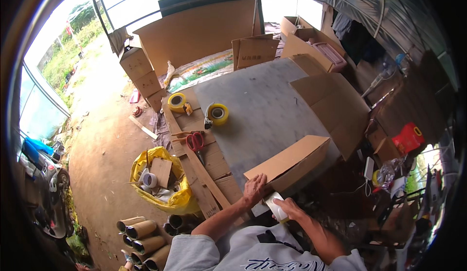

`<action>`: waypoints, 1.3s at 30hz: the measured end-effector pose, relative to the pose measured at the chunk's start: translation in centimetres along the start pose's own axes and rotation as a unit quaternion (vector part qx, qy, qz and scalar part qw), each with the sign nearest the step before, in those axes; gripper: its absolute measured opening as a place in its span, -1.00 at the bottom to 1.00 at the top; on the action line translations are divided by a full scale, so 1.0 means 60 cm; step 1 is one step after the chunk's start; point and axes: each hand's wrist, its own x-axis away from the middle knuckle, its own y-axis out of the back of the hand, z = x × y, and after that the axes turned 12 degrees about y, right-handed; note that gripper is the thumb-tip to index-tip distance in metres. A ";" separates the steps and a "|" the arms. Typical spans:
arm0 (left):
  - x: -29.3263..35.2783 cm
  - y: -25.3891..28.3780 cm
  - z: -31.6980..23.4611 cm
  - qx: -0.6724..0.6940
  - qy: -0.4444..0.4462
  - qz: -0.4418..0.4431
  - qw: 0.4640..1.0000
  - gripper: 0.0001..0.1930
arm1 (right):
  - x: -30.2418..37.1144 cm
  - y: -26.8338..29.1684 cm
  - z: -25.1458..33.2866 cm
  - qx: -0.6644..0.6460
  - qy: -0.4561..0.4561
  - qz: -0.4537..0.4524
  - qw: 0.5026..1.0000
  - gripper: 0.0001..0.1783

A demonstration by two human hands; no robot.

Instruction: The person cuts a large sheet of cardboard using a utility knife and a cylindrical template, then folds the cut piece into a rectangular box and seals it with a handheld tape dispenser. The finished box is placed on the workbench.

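A long, narrow cardboard box [296,166] lies at the near right of the grey tabletop [262,101], with a dark gap along its upper flap. My left hand [255,191] grips the box's near left end, fingers over its edge. Just right of it, my right hand [290,209] is closed on a white object with a pale yellow edge [275,202], held against the near end of the box. Whether this is a tape roll I cannot tell, as my fingers cover part of it.
Two yellow tape rolls [220,114] and red-handled scissors [196,143] lie on the table's left side. A yellow-lined bin [170,198] stands left of the table, with several cardboard tubes [141,228] below. A flattened cardboard sheet [333,105] covers the far right corner.
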 end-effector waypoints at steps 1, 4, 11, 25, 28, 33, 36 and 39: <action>-0.002 -0.002 -0.002 0.005 -0.001 -0.003 1.000 -0.42 | -0.004 0.000 -0.002 0.018 -0.009 -0.010 1.000 -0.45; 0.000 -0.010 -0.003 0.010 -0.012 -0.035 0.999 -0.53 | -0.022 0.001 -0.004 0.021 -0.028 -0.019 0.999 -0.49; 0.003 -0.015 0.006 -0.027 -0.012 -0.032 0.999 -0.44 | -0.042 0.005 0.007 -0.046 -0.009 0.053 0.998 -0.54; -0.008 0.026 -0.055 -0.007 0.108 0.027 0.994 -0.52 | -0.068 0.008 -0.190 0.318 0.040 0.111 0.941 -0.40; -0.006 0.007 -0.081 -0.025 0.127 -0.024 0.991 -0.50 | -0.013 0.057 -0.197 0.063 -0.069 0.086 0.992 -0.46; 0.010 -0.007 -0.107 -0.058 0.172 -0.069 0.981 -0.51 | 0.047 0.116 -0.275 -0.053 -0.051 -0.008 0.997 -0.42; 0.022 -0.009 -0.113 -0.095 0.184 -0.067 0.976 -0.52 | 0.101 0.148 -0.302 -0.080 -0.014 -0.049 0.996 -0.39; 0.027 -0.034 -0.117 -0.112 0.180 -0.107 0.971 -0.54 | 0.095 0.182 -0.402 -0.042 0.032 -0.115 0.992 -0.37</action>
